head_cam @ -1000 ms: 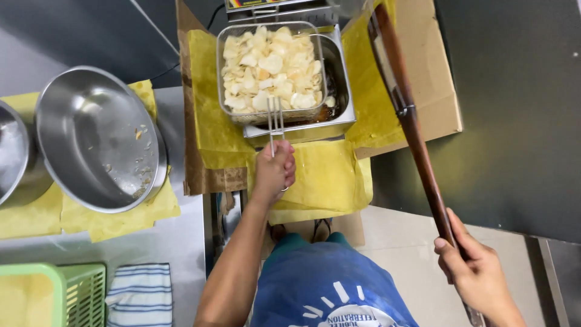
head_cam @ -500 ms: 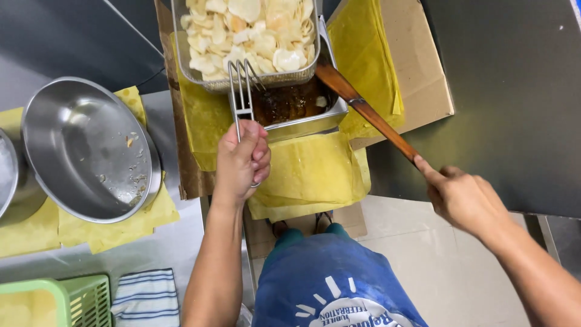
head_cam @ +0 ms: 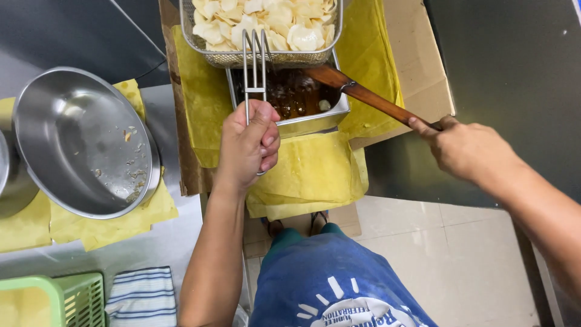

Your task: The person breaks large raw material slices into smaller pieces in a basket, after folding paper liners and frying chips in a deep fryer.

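Over the fryer (head_cam: 315, 121), the left hand (head_cam: 248, 145) has its grip wrapped tight on the wire handle (head_cam: 254, 66) of the basket (head_cam: 260, 57), which sits lifted above the dark oil, full of pale chips (head_cam: 266, 21). The right hand (head_cam: 466, 148) has its grip closed on the end of a long wooden paddle (head_cam: 369, 97), whose blade reaches under the basket into the oil, where a stray chip or two float near the front wall.

To do this well, I judge the basket should be kept level and directly over the oil, so drips fall back into the fryer and not onto the yellow paper (head_cam: 308, 175) spread around it. The left wrist looks best held straight, thumb pressed along the handle as it is now, since the load sits far from the hand. The paddle would do well to move slowly and shallowly, sweeping loose pieces toward one corner without splashing hot oil or knocking the basket's underside. Both forearms should stay back from the rim.

To the left on the bench, a large steel bowl (head_cam: 78, 145) lies tilted on more yellow paper, with a few crumbs inside. Below it are a green crate (head_cam: 66, 300) and a striped cloth (head_cam: 142, 297).
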